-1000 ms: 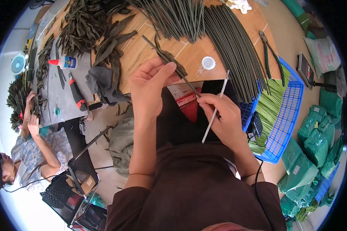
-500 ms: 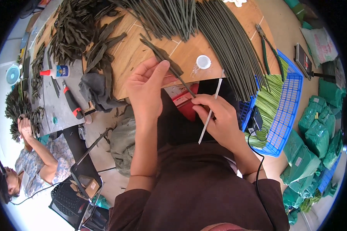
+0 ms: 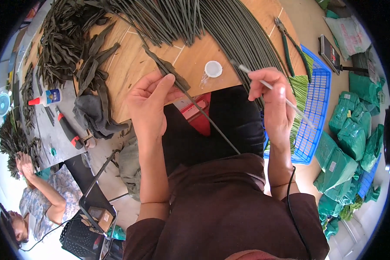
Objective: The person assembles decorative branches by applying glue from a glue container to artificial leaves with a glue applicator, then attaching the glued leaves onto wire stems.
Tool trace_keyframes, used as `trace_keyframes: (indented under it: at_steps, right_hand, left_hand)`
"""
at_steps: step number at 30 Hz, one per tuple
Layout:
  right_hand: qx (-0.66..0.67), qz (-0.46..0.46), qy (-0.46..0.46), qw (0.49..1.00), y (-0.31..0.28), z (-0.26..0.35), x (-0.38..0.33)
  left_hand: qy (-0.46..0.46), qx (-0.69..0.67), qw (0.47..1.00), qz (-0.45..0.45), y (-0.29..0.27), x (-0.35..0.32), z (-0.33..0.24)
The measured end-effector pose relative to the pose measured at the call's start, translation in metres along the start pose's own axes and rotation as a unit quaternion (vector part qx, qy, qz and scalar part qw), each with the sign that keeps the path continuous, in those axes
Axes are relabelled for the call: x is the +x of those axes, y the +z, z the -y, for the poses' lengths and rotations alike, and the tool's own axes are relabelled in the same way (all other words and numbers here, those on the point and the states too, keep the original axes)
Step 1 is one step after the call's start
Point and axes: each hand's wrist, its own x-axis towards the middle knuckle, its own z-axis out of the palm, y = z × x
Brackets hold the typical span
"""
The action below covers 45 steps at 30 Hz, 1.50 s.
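Head view: a dark stem with a leaf strip wrapped at its upper end is pinched between thumb and fingers of the left hand, which is closed on it above the table edge; the stem's free end slants down to the lap. A thin white stick is gripped in the closed fingers of the right hand, raised just right of the table and well apart from the left hand. A small white cap is seen on the wood between the two hands. Long dark stems are fanned across the far side, and dark leaf strips are heaped at the left. A blue basket is set beside the right hand, pliers above it. A glue bottle lies on the grey bench at the left, where another person's hands are seen.
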Motion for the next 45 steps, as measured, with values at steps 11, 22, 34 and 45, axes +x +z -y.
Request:
trace_keyframes:
  at_steps: [11, 22, 34, 45]
  right_hand:
    - [-0.087, -0.008, 0.059, 0.994, 0.015, -0.019, 0.009]
    - [0.016, -0.067, 0.042, 0.997, 0.013, -0.017, 0.008]
    - [0.167, 0.014, 0.086, 0.982, 0.022, -0.009, -0.011]
    - [0.171, 0.02, 0.093, 0.981, 0.026, 0.002, -0.021]
  left_hand:
    - [-0.032, 0.019, 0.999, 0.012, 0.004, 0.001, 0.005]
    - [-0.051, 0.015, 0.998, 0.032, 0.002, 0.004, 0.006]
    - [-0.03, 0.027, 0.997, 0.067, 0.012, -0.008, -0.005]
    - [-0.017, 0.025, 0.997, 0.07, 0.013, -0.02, -0.016]
